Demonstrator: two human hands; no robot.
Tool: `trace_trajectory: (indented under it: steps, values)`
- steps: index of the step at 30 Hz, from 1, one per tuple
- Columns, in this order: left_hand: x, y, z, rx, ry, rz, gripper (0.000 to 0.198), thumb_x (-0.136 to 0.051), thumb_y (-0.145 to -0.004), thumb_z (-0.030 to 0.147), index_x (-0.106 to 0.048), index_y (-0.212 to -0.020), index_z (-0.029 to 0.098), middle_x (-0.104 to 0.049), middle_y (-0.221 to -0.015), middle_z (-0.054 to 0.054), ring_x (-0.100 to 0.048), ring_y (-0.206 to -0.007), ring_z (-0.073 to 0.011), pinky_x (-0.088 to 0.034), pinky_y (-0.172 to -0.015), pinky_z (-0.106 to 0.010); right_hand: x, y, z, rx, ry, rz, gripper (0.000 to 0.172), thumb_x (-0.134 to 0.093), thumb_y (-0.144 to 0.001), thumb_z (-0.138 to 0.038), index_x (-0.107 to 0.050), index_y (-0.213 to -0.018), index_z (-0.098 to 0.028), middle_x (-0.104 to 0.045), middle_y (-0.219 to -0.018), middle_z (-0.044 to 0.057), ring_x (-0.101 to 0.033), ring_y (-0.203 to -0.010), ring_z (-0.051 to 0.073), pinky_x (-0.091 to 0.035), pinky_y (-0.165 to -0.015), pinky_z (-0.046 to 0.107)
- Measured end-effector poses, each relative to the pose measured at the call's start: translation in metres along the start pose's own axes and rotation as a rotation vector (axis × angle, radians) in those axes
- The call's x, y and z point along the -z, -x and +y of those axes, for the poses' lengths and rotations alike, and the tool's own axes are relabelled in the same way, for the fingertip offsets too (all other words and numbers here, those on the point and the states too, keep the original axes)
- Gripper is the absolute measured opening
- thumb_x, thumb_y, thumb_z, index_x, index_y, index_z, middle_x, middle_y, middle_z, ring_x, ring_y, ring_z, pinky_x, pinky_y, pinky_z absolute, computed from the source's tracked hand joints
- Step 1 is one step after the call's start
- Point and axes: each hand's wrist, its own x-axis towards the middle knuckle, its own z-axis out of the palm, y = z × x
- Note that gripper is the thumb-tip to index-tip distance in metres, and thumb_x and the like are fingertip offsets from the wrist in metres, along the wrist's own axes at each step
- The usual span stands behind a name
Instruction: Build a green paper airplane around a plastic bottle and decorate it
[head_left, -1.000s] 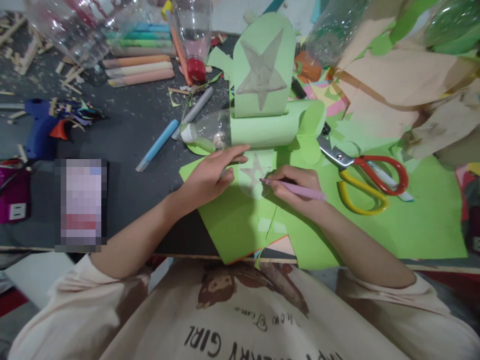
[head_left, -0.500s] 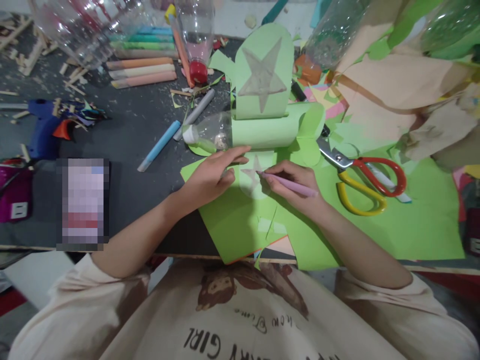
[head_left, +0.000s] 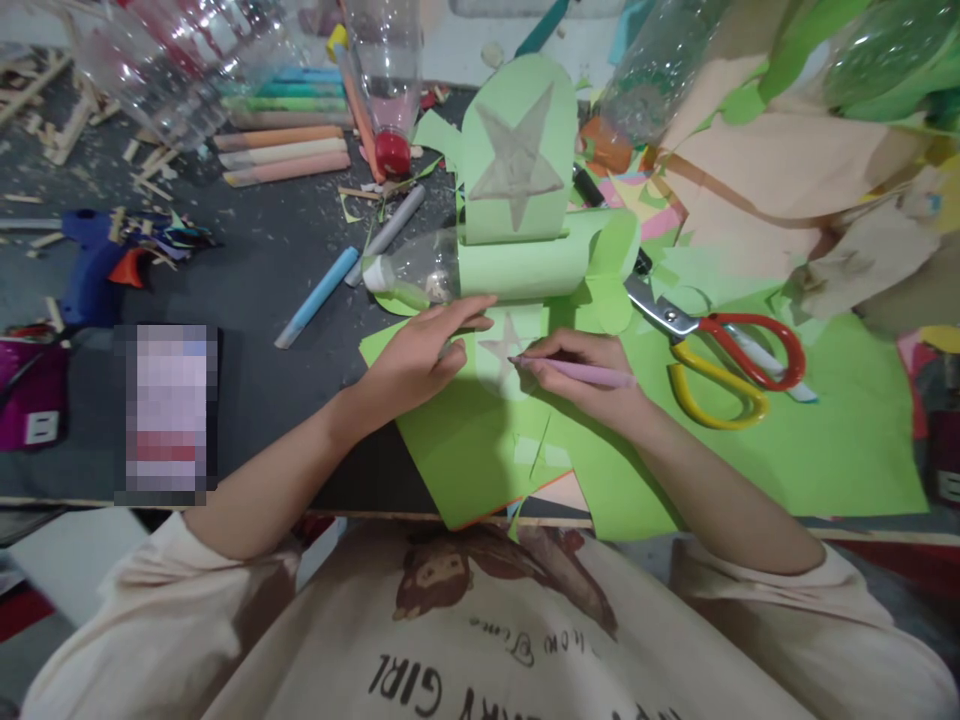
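Note:
Wrapped in pale green paper, a plastic bottle (head_left: 525, 272) lies on its side with its white cap to the left. Two rounded paper wings stick out from it, the far wing (head_left: 484, 215) bearing a large grey star. A smaller star is on the near wing (head_left: 495, 372). My right hand (head_left: 581, 375) grips a pink-purple marker (head_left: 589, 373), its dark tip on the small star. Beside that wing my left hand (head_left: 420, 355) rests with its index finger stretched along the bottle's near side, holding nothing.
Red-and-yellow-handled scissors (head_left: 712, 330) lie to the right on green paper (head_left: 840, 450). Left are a blue marker (head_left: 319, 298), a grey marker (head_left: 397, 220), a blue glue gun (head_left: 94, 260) and a blurred phone (head_left: 166, 410). Clear bottles (head_left: 386, 70) and peach paper scraps (head_left: 780, 170) fill the back.
The marker tip has shifted slightly down and left on the small star, and the marker lies a little flatter. My left hand stays nearly in place. The view has shifted slightly.

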Motion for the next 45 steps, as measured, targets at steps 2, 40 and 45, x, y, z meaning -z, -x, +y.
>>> trace_trajectory:
  steps: [2, 40, 45]
  values:
    - [0.0000, -0.0001, 0.0008, 0.011, 0.001, -0.005, 0.061, -0.039, -0.082, 0.009, -0.047, -0.141, 0.021, -0.070, -0.124, -0.005, -0.063, -0.120, -0.0206, -0.049, -0.102, -0.034, 0.0002, 0.0003, 0.0004, -0.007, -0.006, -0.022, 0.016, -0.067, -0.080, -0.032, -0.069, -0.072, -0.019, -0.071, -0.067, 0.002, -0.060, -0.058, 0.014, -0.042, -0.052, 0.025]
    - [0.0032, -0.0018, 0.0090, 0.100, 0.002, -0.033, 0.059, -0.039, -0.084, 0.012, -0.048, -0.141, 0.023, -0.070, -0.123, -0.004, -0.063, -0.120, -0.0215, -0.049, -0.105, -0.037, 0.0011, -0.0037, -0.0035, -0.053, 0.007, 0.032, 0.014, -0.066, -0.076, -0.029, -0.060, -0.065, -0.021, -0.069, -0.065, 0.000, -0.057, -0.057, 0.013, -0.042, -0.052, 0.025]
    - [0.0041, -0.0016, 0.0075, 0.092, -0.021, -0.041, 0.059, -0.038, -0.085, 0.012, -0.047, -0.142, 0.022, -0.070, -0.124, -0.005, -0.061, -0.121, -0.0219, -0.050, -0.103, -0.036, -0.0009, -0.0033, -0.0023, -0.064, -0.015, 0.069, 0.015, -0.066, -0.076, -0.028, -0.060, -0.064, -0.021, -0.067, -0.063, 0.000, -0.056, -0.055, 0.013, -0.041, -0.052, 0.026]
